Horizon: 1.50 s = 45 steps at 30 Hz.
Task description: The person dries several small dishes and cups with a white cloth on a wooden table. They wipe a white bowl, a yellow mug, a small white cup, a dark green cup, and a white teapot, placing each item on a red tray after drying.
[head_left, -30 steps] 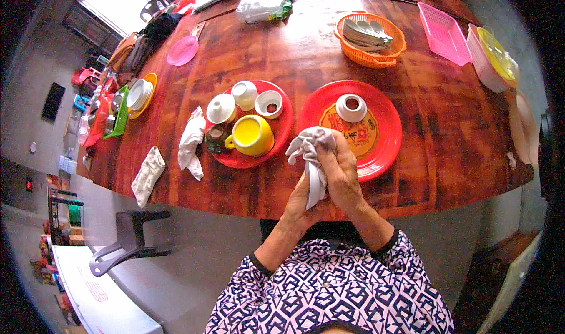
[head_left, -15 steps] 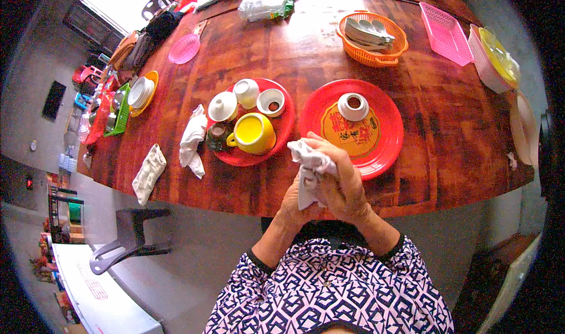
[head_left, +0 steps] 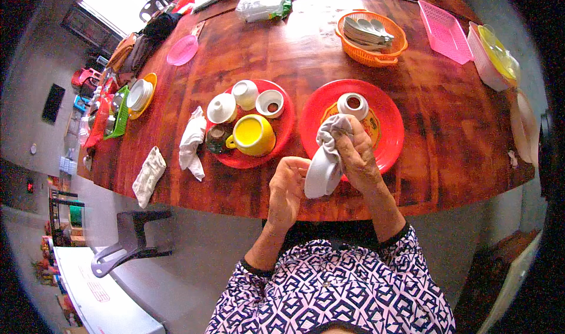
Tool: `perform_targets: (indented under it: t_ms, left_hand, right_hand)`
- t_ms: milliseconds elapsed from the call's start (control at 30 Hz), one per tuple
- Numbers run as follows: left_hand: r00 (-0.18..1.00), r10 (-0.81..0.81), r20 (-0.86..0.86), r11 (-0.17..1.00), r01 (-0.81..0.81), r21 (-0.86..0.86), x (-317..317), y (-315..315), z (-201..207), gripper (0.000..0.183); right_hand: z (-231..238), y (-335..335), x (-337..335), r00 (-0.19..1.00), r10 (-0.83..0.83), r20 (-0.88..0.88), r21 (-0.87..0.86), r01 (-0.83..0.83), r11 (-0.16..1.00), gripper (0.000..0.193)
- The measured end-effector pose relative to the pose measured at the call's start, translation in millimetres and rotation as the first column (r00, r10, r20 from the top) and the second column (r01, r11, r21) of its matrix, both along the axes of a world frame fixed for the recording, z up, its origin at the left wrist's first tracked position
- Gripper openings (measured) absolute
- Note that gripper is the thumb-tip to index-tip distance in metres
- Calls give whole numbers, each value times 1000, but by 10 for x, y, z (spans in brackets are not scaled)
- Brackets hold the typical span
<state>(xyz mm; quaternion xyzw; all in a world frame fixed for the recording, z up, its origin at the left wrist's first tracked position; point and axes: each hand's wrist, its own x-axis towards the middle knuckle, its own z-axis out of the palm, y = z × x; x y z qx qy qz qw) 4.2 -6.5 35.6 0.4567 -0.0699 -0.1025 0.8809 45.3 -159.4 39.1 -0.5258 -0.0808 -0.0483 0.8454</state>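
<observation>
While a folded white rag (head_left: 148,175) and a second crumpled cloth (head_left: 192,143) are lying on the wooden table (head_left: 282,51) at the left, a red plate (head_left: 282,135) is carrying a yellow cup (head_left: 253,135) and small white cups. Near the table's front edge, the left hand (head_left: 287,190) is curling loosely, fingertips touching a white cloth (head_left: 325,157). That cloth is hanging between both hands, and the right hand (head_left: 359,157) is gripping its top. Just behind, another red plate (head_left: 388,122) is holding one white cup (head_left: 352,105).
</observation>
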Motion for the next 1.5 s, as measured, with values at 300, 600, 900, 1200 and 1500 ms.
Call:
perform_targets:
  t_ms: [300, 600, 900, 1200, 1500]
  left_hand:
    - [947, 146, -288, 987, -122, 100, 27, 20, 18, 29]
    - [869, 281, -406, 947, -320, -29, 105, 47, -207, 33]
    - [917, 306, -256, 952, -303, 50, -7, -99, -47, 26]
    - [902, 376, -211, 926, -357, 122, 52, 31, -311, 28]
    - [965, 256, -63, 947, -237, 218, -90, -61, -108, 30]
  right_hand:
    - [-231, 56, 13, 992, -124, -2, -27, 123, 992, 15]
    - [-308, 17, -372, 880, -141, 453, -455, 364, 813, 29]
    - [-224, 96, -266, 817, -67, 573, -601, 474, 643, 30]
    - [-76, -3, -507, 874, 78, 480, -585, 253, 771, 30]
    - [58, 162, -233, 745, 9, 667, -599, 528, 602, 27]
